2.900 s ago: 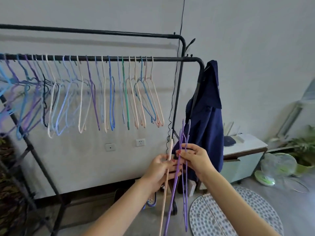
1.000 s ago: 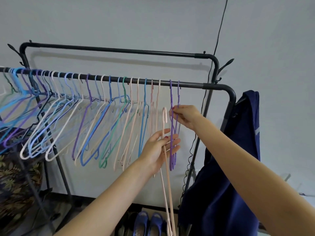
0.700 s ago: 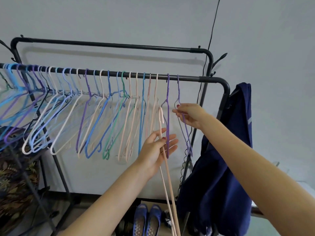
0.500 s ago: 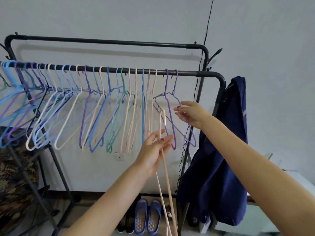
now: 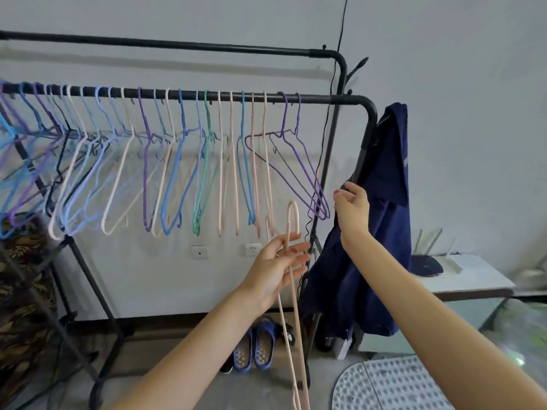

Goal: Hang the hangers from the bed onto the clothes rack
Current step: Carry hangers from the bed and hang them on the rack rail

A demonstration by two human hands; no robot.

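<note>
The black clothes rack's front rail (image 5: 340,99) carries a long row of coloured hangers (image 5: 165,179). Two purple hangers (image 5: 299,161) hang at the rail's right end, swung sideways. My left hand (image 5: 278,267) is below them and pinches thin pink hangers (image 5: 293,211) between its fingers, hook up and the long wires trailing down past my wrist. My right hand (image 5: 352,208) is just right of the purple hangers' lower tips, loosely curled, holding nothing and touching nothing I can make out. The bed is out of view.
A navy jacket (image 5: 381,232) hangs on the rack's right post, close behind my right hand. Blue slippers (image 5: 254,344) lie on the floor under the rack. A white cabinet (image 5: 461,279) stands at the right, a dotted mat (image 5: 384,386) below it.
My right hand has let go of the two purple hangers, which now hang on the rail, and has dropped to the right. My left hand keeps the pink hangers.
</note>
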